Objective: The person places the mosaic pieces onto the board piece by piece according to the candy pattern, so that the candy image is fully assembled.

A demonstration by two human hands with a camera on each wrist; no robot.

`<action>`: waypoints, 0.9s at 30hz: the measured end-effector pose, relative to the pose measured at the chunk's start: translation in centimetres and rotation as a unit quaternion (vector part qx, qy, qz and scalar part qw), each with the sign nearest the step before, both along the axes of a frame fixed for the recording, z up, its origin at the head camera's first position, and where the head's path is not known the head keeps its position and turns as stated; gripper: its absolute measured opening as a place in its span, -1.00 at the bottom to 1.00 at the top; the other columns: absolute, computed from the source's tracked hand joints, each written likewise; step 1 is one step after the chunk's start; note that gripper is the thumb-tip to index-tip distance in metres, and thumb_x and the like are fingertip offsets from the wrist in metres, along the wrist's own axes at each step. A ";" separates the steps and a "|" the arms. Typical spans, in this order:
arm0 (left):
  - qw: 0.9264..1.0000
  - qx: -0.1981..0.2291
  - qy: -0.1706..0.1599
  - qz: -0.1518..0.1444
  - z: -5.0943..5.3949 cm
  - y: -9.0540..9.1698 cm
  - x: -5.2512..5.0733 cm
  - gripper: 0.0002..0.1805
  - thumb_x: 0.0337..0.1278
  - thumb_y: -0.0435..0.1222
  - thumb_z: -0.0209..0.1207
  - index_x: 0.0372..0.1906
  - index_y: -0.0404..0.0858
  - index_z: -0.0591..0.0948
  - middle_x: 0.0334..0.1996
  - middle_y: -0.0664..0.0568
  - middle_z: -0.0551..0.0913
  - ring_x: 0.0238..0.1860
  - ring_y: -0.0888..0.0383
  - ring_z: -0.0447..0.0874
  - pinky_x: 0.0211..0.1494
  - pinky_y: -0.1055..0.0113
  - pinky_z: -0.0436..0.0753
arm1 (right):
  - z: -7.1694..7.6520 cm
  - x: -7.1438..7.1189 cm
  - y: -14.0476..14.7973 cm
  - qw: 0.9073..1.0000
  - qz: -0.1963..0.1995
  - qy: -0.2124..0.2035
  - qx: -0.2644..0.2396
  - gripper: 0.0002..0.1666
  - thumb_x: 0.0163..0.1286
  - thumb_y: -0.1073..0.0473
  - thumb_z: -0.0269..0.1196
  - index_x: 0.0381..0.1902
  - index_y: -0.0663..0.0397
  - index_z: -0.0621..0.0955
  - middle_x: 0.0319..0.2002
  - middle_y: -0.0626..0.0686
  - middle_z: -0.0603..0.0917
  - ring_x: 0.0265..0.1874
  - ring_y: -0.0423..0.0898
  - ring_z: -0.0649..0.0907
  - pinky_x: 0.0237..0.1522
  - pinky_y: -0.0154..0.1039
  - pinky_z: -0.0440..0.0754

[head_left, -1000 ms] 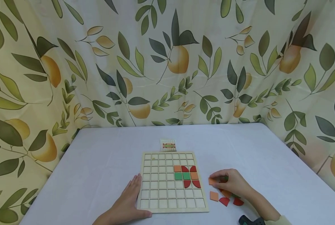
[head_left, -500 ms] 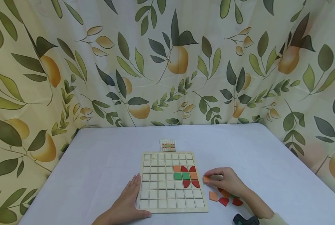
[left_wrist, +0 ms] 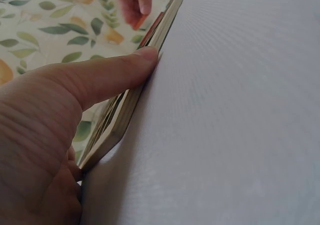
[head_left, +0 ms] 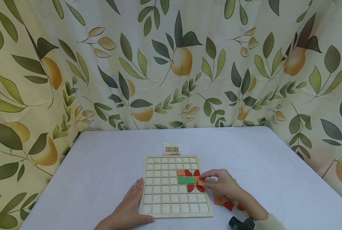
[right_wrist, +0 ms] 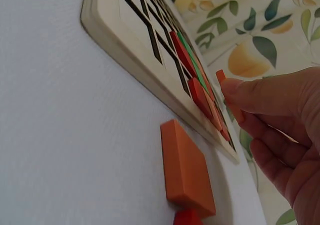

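Observation:
My right hand [head_left: 224, 184] pinches an orange square tile [head_left: 201, 181] between thumb and fingertips, over the right edge of the gridded wooden board [head_left: 159, 198]. The right wrist view shows that tile [right_wrist: 233, 99] held edge-up above the board [right_wrist: 150, 72]. On the board lie red rounded pieces [head_left: 190, 188], green squares [head_left: 181, 180] and orange squares [head_left: 181, 172]. My left hand [head_left: 128, 207] lies along the board's left side, its thumb at the near edge; in the left wrist view the thumb of this hand [left_wrist: 75, 85] presses the board's rim [left_wrist: 122, 116].
Loose orange [head_left: 218, 200] and red pieces [head_left: 228, 206] lie right of the board, partly under my right forearm. A small pattern card [head_left: 171, 149] sits behind the board. A black device [head_left: 241, 223] is by the right wrist. A leaf-patterned curtain [head_left: 165, 64] hangs behind the table.
My right hand has moved left from the loose pieces to over the board's right edge, carrying the orange tile. My left hand has stayed in place.

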State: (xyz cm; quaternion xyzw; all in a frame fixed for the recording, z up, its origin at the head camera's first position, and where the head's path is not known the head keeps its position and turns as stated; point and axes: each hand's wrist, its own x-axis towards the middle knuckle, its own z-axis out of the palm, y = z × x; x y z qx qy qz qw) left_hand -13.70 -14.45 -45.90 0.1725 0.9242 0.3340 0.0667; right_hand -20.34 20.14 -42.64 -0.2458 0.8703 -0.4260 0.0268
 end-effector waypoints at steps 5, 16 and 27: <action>1.000 -0.004 0.000 0.002 0.0 0.1 0.0 0.43 -0.49 0.35 0.29 0.40 -0.44 -0.11 0.41 -0.21 -0.11 0.41 -0.05 -0.28 0.35 -0.03 -0.16 | -0.2 0.0 -0.9 1.000 -0.009 -0.005 0.003 -0.71 0.07 0.04 0.39 -0.21 -0.04 0.71 -0.25 -0.20 0.68 -0.15 -0.19 0.60 -0.03 0.00 0.50; 1.000 0.002 0.004 -0.005 0.1 -0.1 0.1 0.42 -0.45 0.35 0.28 0.40 -0.44 -0.13 0.41 -0.21 -0.12 0.41 -0.04 -0.28 0.36 0.10 -0.21 | -0.3 0.1 -2.5 1.000 0.007 -0.016 -0.014 -0.68 0.05 0.04 0.41 -0.20 0.00 0.71 -0.25 -0.18 0.68 -0.13 -0.13 0.59 -0.01 -0.06 0.50; 1.000 -0.007 0.003 -0.003 0.1 -0.1 0.0 0.43 -0.47 0.37 0.26 0.40 -0.45 -0.12 0.41 -0.23 -0.12 0.41 -0.07 -0.28 0.35 -0.04 -0.16 | -0.5 0.2 -3.9 0.999 0.023 -0.026 -0.022 -0.72 0.06 0.19 0.40 -0.20 0.04 0.71 -0.29 -0.12 0.69 -0.23 -0.10 0.59 -0.10 -0.11 0.53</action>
